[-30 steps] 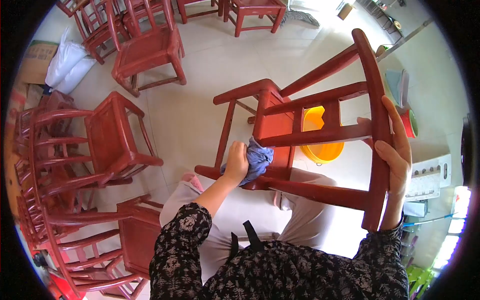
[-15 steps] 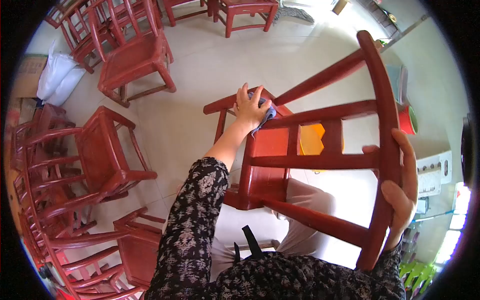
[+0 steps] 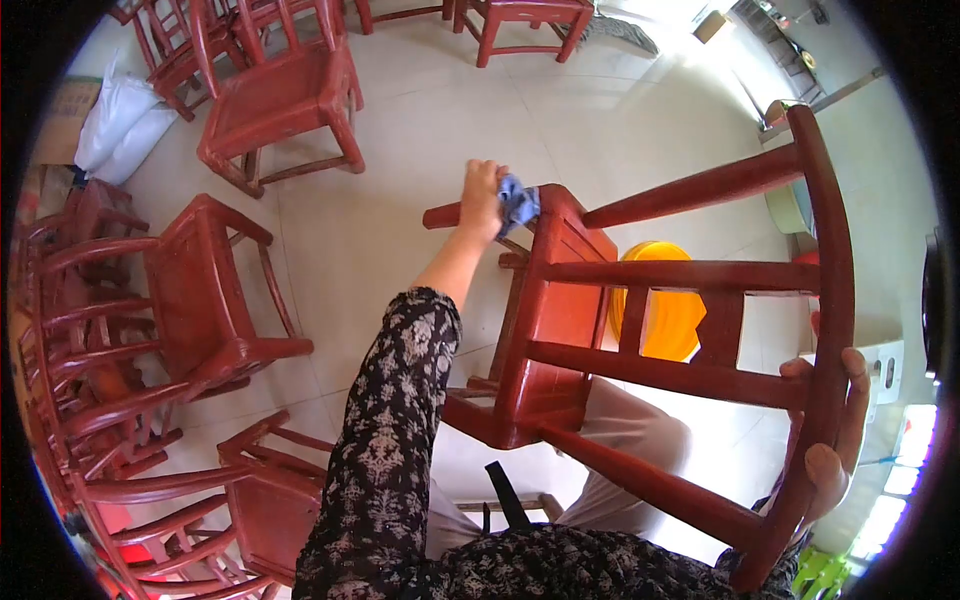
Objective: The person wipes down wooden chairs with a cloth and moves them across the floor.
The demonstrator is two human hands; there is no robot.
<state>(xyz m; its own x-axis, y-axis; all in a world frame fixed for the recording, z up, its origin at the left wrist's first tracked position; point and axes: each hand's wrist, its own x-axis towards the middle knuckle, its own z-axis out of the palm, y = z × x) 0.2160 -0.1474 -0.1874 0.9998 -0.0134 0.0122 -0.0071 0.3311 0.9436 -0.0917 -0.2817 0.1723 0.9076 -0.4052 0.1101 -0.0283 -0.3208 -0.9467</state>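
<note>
A red wooden chair (image 3: 560,330) is tipped on its side before me, its backrest to the right and its legs pointing left. My left hand (image 3: 482,200) is closed on a crumpled blue cloth (image 3: 518,205), which touches the chair near the seat's upper corner, where a leg joins. Wrapped round the top rail of the backrest, my right hand (image 3: 838,440) has its thumb on the near side and some fingers hidden behind the wood.
A yellow bucket (image 3: 660,300) stands on the floor behind the backrest. Several red chairs (image 3: 195,290) crowd the left side, with another (image 3: 275,100) at the upper left. White bags (image 3: 120,130) lie at the far left, and a red stool (image 3: 525,15) is at the top.
My left hand has moved with the cloth from the seat's lower edge up to its upper corner. The chair has shifted right and turned somewhat, with my right hand still on its top rail.
</note>
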